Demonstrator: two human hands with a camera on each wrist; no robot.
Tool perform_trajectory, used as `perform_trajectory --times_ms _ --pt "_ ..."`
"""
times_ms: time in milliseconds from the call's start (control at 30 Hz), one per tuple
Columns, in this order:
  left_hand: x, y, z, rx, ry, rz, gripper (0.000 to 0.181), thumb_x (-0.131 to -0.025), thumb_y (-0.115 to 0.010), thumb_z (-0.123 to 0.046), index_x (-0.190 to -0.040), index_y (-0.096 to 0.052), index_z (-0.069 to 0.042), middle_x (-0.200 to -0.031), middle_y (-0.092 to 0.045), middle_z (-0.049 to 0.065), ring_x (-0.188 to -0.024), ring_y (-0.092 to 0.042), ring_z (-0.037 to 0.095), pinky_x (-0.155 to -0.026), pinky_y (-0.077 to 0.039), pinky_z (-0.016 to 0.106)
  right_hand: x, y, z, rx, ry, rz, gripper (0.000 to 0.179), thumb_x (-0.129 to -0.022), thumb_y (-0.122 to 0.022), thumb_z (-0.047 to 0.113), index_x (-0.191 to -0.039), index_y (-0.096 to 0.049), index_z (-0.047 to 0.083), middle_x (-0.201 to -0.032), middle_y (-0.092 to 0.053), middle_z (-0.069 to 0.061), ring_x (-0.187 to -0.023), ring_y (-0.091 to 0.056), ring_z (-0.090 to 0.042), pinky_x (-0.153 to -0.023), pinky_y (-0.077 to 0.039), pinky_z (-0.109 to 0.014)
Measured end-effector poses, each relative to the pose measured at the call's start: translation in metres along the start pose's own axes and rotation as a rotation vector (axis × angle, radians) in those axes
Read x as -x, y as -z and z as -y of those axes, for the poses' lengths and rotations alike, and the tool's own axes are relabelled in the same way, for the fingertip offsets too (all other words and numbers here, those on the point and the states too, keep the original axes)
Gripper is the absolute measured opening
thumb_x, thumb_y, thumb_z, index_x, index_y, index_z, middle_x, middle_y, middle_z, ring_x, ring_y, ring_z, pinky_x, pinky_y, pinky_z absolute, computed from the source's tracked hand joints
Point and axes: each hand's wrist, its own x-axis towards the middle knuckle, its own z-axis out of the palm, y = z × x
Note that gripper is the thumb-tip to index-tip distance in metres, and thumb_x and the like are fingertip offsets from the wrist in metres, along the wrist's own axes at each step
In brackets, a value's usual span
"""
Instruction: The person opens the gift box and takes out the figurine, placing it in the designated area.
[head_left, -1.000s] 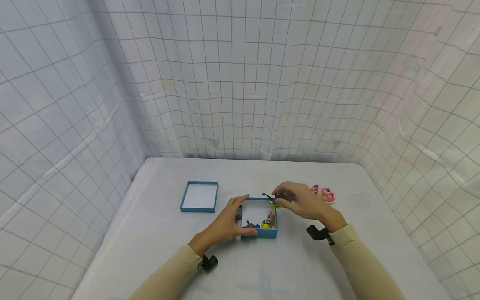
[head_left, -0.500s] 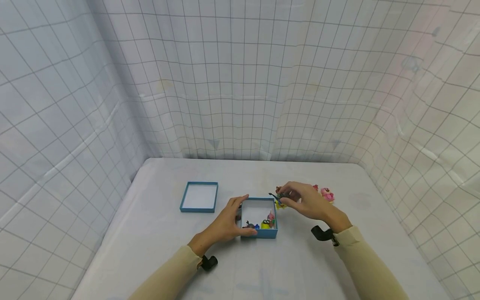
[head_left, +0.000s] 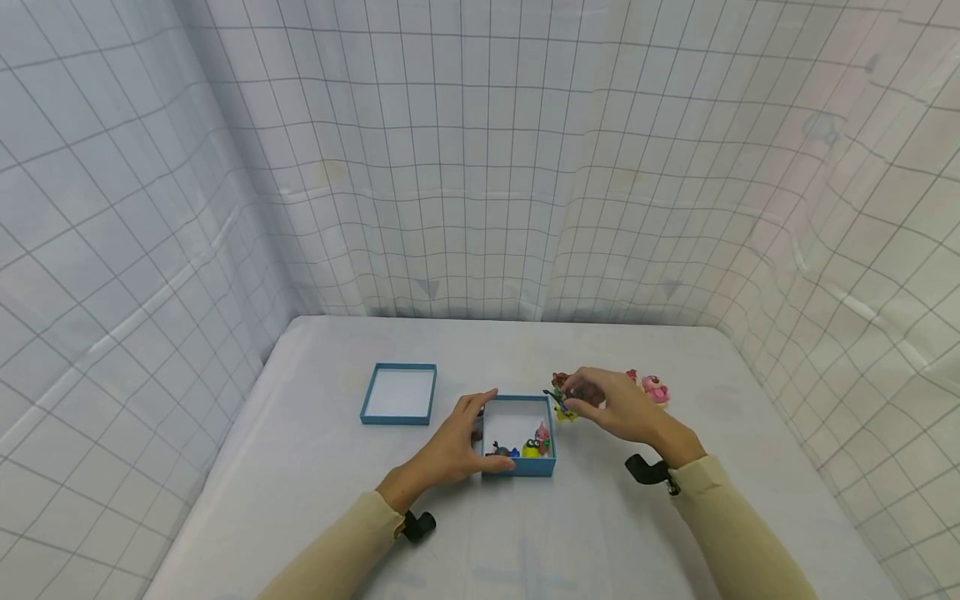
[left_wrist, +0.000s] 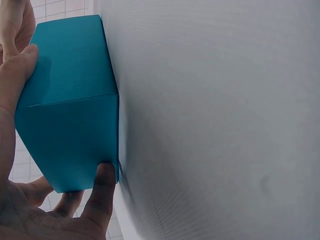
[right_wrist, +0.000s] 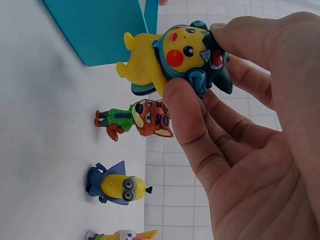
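Observation:
My right hand (head_left: pixel 622 404) pinches a Pikachu figurine (right_wrist: pixel 175 55) by its dark blue hooded head, between thumb and fingers. It is yellow with red cheeks. In the head view it is just right of the open blue box (head_left: pixel 517 468), beside the far right corner. My left hand (head_left: pixel 446 442) grips the box from the left, thumb along the front wall and fingers on the left side and far corner. Inside stand a yellow figurine (head_left: pixel 531 449), a pink one (head_left: pixel 542 435) and a small grey one (head_left: pixel 501 450), all near the front.
A blue-rimmed lid (head_left: pixel 397 421) lies inside up at the left. Beyond my right hand stand a fox figurine (right_wrist: pixel 150 117), a Minion with a blue cape (right_wrist: pixel 120 186) and a partly cut-off yellow-eared figurine (right_wrist: pixel 125 235). A pink figurine (head_left: pixel 655 390) sits farther right.
My right hand has moved right with the Pikachu figurine, from over the box's far right corner to outside it, then slightly down. The fox figurine has come into view. My left hand stays put.

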Motion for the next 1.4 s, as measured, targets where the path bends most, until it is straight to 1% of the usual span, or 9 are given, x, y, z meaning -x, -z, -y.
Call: perform_trajectory --times_ms 200,433,567,800,933,1167,1267,1400 --pt "0.000 0.000 0.000 -0.006 0.003 -0.003 0.122 -0.091 -0.103 -0.044 -0.185 -0.031 -0.018 -0.184 -0.038 0.017 -0.163 -0.053 0.040 -0.131 -0.055 0.062 0.002 -0.004 -0.005 0.023 -0.014 0.001 0.022 -0.111 -0.083 0.026 -0.132 -0.079 0.017 -0.115 -0.083 0.006 -0.094 -0.070 -0.003 -0.085 -0.064 -0.028" --pt "-0.001 0.000 0.000 0.003 -0.001 0.001 0.122 -0.091 -0.103 -0.044 -0.185 -0.031 -0.017 -0.184 -0.038 0.018 -0.162 -0.054 0.039 -0.128 -0.058 0.058 0.001 -0.009 -0.011 0.026 -0.021 0.004 0.021 -0.111 -0.083 0.026 -0.130 -0.079 0.020 -0.107 -0.080 0.011 -0.091 -0.068 -0.004 -0.082 -0.061 -0.027" --pt "-0.001 -0.001 0.000 0.004 -0.001 0.002 0.122 -0.091 -0.103 -0.044 -0.186 -0.030 -0.017 -0.184 -0.038 0.018 -0.162 -0.054 0.039 -0.128 -0.058 0.058 0.000 -0.012 -0.014 0.018 -0.027 0.015 0.020 -0.111 -0.083 0.027 -0.130 -0.079 0.020 -0.108 -0.080 0.012 -0.091 -0.068 -0.003 -0.083 -0.061 -0.026" --pt "-0.001 -0.001 0.000 -0.001 -0.001 0.000 0.122 -0.092 -0.103 -0.045 -0.186 -0.030 -0.017 -0.183 -0.039 0.017 -0.159 -0.057 0.037 -0.126 -0.060 0.055 0.001 -0.017 -0.020 0.003 0.005 0.017 0.021 -0.111 -0.083 0.025 -0.130 -0.080 0.015 -0.109 -0.081 0.009 -0.091 -0.067 -0.002 -0.082 -0.061 -0.026" --pt "-0.001 -0.001 0.000 -0.005 0.000 -0.001 0.122 -0.092 -0.103 -0.044 -0.186 -0.030 -0.017 -0.183 -0.039 0.017 -0.160 -0.056 0.038 -0.127 -0.059 0.056 0.000 -0.020 -0.023 -0.013 0.005 0.028 0.022 -0.112 -0.082 0.026 -0.130 -0.079 0.013 -0.110 -0.081 0.008 -0.092 -0.068 -0.003 -0.082 -0.060 -0.026" --pt "-0.001 -0.001 0.000 -0.012 -0.002 -0.002 0.122 -0.092 -0.103 -0.044 -0.186 -0.030 -0.017 -0.184 -0.038 0.018 -0.163 -0.053 0.040 -0.132 -0.054 0.062 0.000 -0.026 -0.027 -0.034 -0.039 0.057 0.024 -0.113 -0.081 0.029 -0.131 -0.078 0.013 -0.114 -0.080 0.006 -0.096 -0.069 -0.005 -0.084 -0.061 -0.027" --pt "-0.001 -0.001 0.000 -0.013 -0.005 -0.002 0.122 -0.092 -0.103 -0.044 -0.186 -0.030 -0.017 -0.184 -0.038 0.018 -0.164 -0.052 0.041 -0.133 -0.052 0.063 0.000 -0.028 -0.028 -0.038 -0.047 0.062 0.025 -0.113 -0.081 0.029 -0.131 -0.079 0.012 -0.114 -0.080 0.005 -0.096 -0.070 -0.006 -0.083 -0.061 -0.027" --pt "-0.001 -0.001 0.001 -0.004 -0.006 -0.001 0.122 -0.092 -0.103 -0.044 -0.186 -0.030 -0.017 -0.184 -0.038 0.018 -0.162 -0.054 0.040 -0.131 -0.054 0.063 0.001 -0.030 -0.029 -0.030 -0.058 0.066 0.025 -0.112 -0.081 0.029 -0.131 -0.078 0.013 -0.112 -0.080 0.005 -0.095 -0.070 -0.005 -0.082 -0.060 -0.026"
